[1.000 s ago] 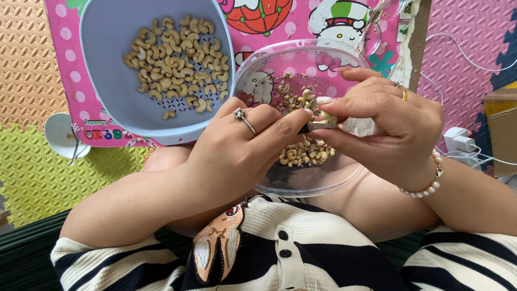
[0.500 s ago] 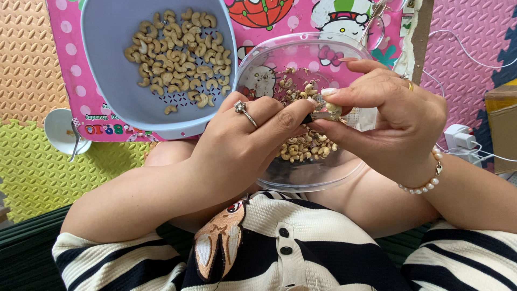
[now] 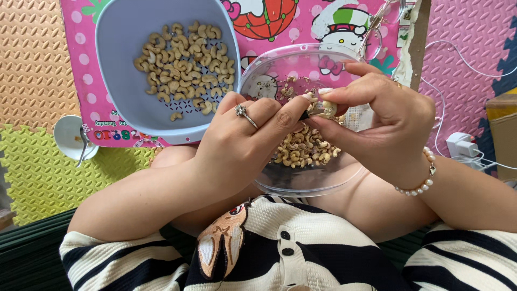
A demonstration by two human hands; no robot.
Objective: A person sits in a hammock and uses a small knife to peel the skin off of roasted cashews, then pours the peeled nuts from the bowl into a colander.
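Note:
My right hand [image 3: 385,129] pinches a pale cashew nut [image 3: 326,109] between thumb and fingertips above a clear plastic bowl [image 3: 323,180]. My left hand [image 3: 245,137], with a ring on one finger, holds a small dark tool against that nut; the tool is mostly hidden by the fingers. The clear bowl rests on my lap and holds a heap of cashews and skins [image 3: 304,151]. A blue-grey colander bowl [image 3: 126,102] further away holds several peeled cashews [image 3: 186,64].
A pink cartoon-printed board [image 3: 301,21] lies under the colander. A small white dish with a spoon [image 3: 72,137] sits on yellow and orange foam mats at left. At right are a white charger with cable [image 3: 460,145] and a cardboard box [image 3: 503,129].
Both hands have stayed over the clear bowl; the fingers have shifted slightly around the nut, and the view has tilted a little.

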